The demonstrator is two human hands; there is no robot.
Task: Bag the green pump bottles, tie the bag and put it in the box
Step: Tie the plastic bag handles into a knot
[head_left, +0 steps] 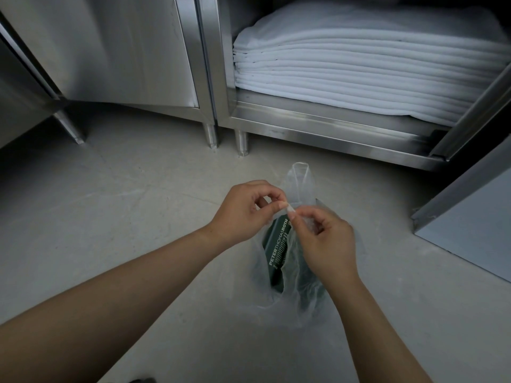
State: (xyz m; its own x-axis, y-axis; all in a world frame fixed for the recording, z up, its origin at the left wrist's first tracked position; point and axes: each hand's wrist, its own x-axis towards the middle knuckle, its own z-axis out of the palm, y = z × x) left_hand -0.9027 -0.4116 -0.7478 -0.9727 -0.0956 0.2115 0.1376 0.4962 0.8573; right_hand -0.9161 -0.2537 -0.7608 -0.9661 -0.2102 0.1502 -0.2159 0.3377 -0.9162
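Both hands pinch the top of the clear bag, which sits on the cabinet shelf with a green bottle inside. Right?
No. In the head view the left hand and right hand do pinch the clear bag holding the green bottle, but it sits on the floor in front of the cabinet, not on its shelf.

A thin, clear plastic bag (312,305) sits crumpled on the floor (138,217), one handle loop standing up. A dark green bottle (278,252) with white lettering shows through its open mouth.
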